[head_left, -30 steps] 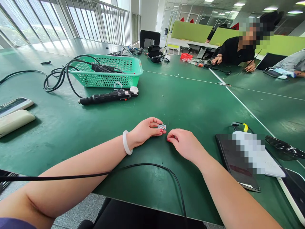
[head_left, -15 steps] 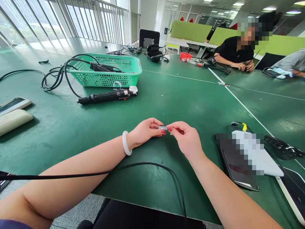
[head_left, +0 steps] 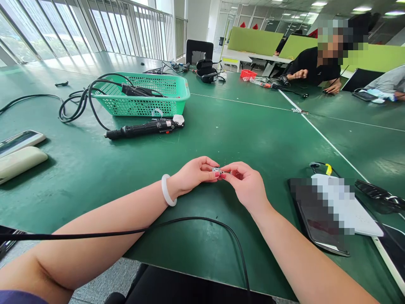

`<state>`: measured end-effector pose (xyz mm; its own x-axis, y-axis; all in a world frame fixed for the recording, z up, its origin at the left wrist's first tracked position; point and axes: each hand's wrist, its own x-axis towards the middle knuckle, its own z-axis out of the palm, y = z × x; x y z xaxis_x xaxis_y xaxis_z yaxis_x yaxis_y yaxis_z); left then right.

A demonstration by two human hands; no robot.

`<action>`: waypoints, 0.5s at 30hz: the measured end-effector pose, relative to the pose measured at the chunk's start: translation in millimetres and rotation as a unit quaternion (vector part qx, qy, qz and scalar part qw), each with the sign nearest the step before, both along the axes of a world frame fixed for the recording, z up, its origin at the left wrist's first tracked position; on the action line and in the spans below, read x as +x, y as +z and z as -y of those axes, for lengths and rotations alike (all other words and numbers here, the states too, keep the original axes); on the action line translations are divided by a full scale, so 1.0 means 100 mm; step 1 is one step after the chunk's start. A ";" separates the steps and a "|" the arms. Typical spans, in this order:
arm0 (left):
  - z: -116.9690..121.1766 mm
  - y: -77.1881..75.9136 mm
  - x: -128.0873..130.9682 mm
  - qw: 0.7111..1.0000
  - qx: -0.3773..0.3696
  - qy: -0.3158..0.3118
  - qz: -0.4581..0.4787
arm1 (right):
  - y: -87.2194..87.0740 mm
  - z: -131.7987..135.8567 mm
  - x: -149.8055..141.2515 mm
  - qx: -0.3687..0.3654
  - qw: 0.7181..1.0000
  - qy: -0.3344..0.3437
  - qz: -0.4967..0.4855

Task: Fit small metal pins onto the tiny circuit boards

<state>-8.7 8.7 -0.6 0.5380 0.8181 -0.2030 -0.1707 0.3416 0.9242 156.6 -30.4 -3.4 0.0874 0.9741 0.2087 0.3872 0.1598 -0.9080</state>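
Between my fingertips sits a small silvery, partly clear piece (head_left: 216, 170), too small to name more exactly. My left hand (head_left: 198, 174), with a white bangle at its wrist, pinches this piece between thumb and fingers. From the other side my right hand (head_left: 248, 181) closes thumb and forefinger at the piece's right end; the fingertips hide part of it. Both hands are held low over the green table (head_left: 202, 139), close to its front edge. A black cable (head_left: 202, 218) passes over my left forearm and curves down between my arms.
Beyond my hands lie a black electric screwdriver (head_left: 144, 128) and a green basket (head_left: 142, 105) with cables. Phone-like devices (head_left: 23, 162) are at left. A dark tablet-like device (head_left: 311, 219) and sunglasses (head_left: 379, 194) lie at right. A co-worker (head_left: 308, 63) sits across the table.
My right fingertips have come slightly closer to my left ones, covering more of the small piece. Across the table, the co-worker has raised one hand and moved it apart from the other.
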 end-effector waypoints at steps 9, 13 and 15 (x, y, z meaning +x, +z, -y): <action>0.00 0.02 -0.01 0.998 0.051 -0.043 0.010 | 0.05 -0.01 0.06 -0.040 0.999 0.022 -0.029; 0.01 0.06 0.00 0.997 0.069 -0.017 -0.017 | 0.11 -0.05 0.29 -0.046 0.995 0.031 0.083; 0.01 0.07 0.01 0.996 0.076 -0.003 -0.038 | 0.10 -0.07 0.42 -0.049 0.977 0.038 0.204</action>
